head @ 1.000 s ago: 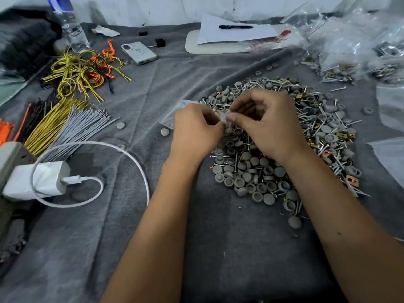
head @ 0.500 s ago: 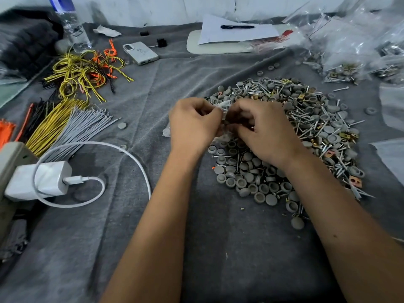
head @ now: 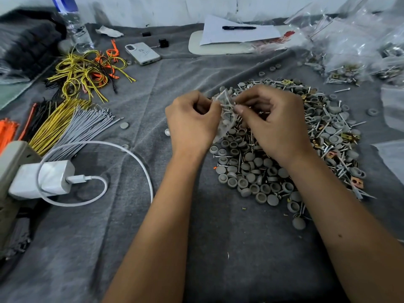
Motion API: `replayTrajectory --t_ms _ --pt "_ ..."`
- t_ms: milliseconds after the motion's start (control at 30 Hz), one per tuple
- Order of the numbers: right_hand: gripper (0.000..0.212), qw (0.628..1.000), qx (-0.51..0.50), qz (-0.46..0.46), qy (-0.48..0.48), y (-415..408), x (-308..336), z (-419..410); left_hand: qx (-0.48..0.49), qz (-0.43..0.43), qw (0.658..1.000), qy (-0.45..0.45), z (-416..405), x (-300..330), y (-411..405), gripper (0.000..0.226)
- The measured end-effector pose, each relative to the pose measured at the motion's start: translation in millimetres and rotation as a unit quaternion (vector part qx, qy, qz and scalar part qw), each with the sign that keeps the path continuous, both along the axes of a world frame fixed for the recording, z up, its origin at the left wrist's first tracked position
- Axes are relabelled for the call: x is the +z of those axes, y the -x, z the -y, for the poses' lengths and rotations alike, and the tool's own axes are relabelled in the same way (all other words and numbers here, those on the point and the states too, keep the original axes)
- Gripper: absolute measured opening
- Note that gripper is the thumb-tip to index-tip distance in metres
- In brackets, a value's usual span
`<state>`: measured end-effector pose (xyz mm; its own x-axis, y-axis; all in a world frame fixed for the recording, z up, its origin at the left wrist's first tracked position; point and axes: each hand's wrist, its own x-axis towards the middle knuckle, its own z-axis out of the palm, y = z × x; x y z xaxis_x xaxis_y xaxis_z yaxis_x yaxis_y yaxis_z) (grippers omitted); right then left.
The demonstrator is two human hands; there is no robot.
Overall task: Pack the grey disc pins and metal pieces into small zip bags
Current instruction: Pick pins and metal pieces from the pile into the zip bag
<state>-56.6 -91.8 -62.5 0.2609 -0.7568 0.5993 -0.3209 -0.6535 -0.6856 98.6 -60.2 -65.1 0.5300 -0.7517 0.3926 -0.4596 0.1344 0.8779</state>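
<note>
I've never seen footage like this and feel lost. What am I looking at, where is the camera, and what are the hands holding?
No machine here: a person wears a camera on the head, looking down at their own hands. The left hand and right hand together hold a small clear zip bag with a few pieces inside. Beneath them, on a grey cloth, lies a pile of grey disc pins and metal pieces. To the left are bundled wires, a white charger and a phone; more bags sit far right.
</note>
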Motion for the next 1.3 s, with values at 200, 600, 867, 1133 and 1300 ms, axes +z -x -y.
replayTrajectory --t_ms 200,600,867,1133,1300 --pt "0.010 0.971 0.001 -0.238 0.004 5 -6 4 0.025 -0.087 0.996 -0.005 4 -8 -7 0.027" --pt "0.011 0.958 0.069 -0.280 0.010 2 -6 3 -0.063 -0.252 0.966 -0.009 11 -12 -11 0.030" --pt "0.015 0.998 -0.030 -0.027 0.045 2 2 0 -0.108 -0.170 0.979 -0.020 11 -18 -1 0.017" --pt "0.015 0.988 -0.048 -0.138 0.043 3 -6 8 -0.117 -0.062 0.990 -0.049 13 -21 1 0.015" --pt "0.017 0.985 -0.035 -0.167 0.027 6 -6 6 -0.136 -0.053 0.988 -0.041 10 -16 2 0.018"
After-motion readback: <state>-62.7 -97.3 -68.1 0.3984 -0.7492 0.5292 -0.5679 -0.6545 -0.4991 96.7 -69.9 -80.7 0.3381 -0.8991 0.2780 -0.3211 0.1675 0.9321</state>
